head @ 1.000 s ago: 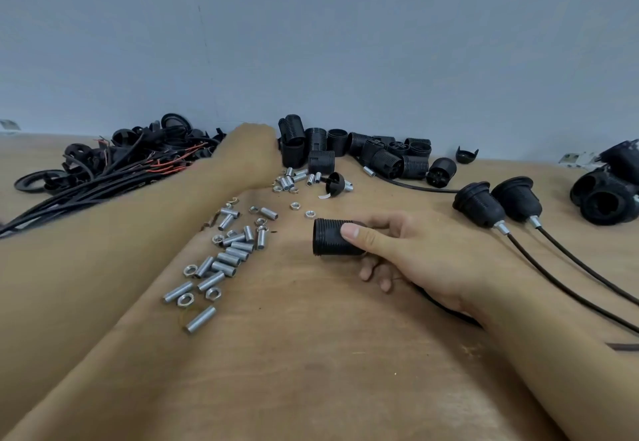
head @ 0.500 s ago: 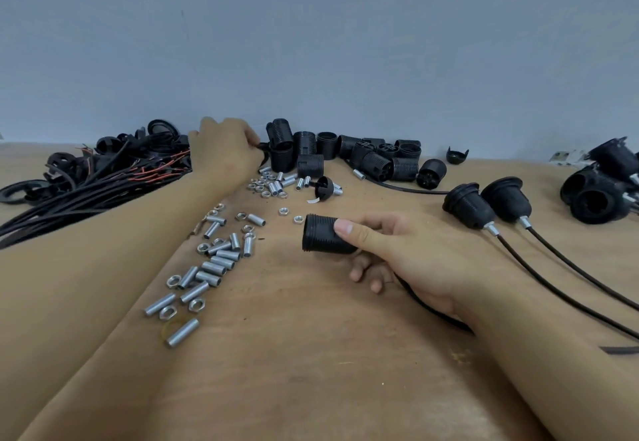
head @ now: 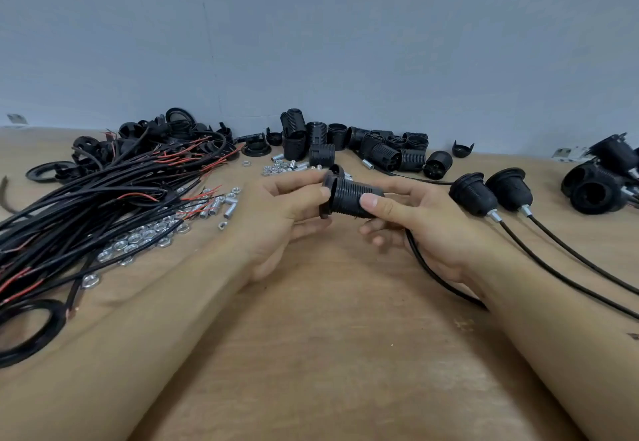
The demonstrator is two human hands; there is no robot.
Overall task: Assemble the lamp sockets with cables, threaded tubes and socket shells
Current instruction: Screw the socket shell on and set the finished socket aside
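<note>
Black threaded socket shell [head: 352, 198] is now lifting off the desk [head: 328, 354]; left hand [head: 280, 212], back from twelve o'clock, is pinching a ring [head: 328, 191] onto it, right hand [head: 415, 219] gripping the shell.

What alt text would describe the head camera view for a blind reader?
Two hands, left hand and right hand, hold a black ribbed socket shell above a wooden table. Cables lie left, two finished sockets right.
</note>
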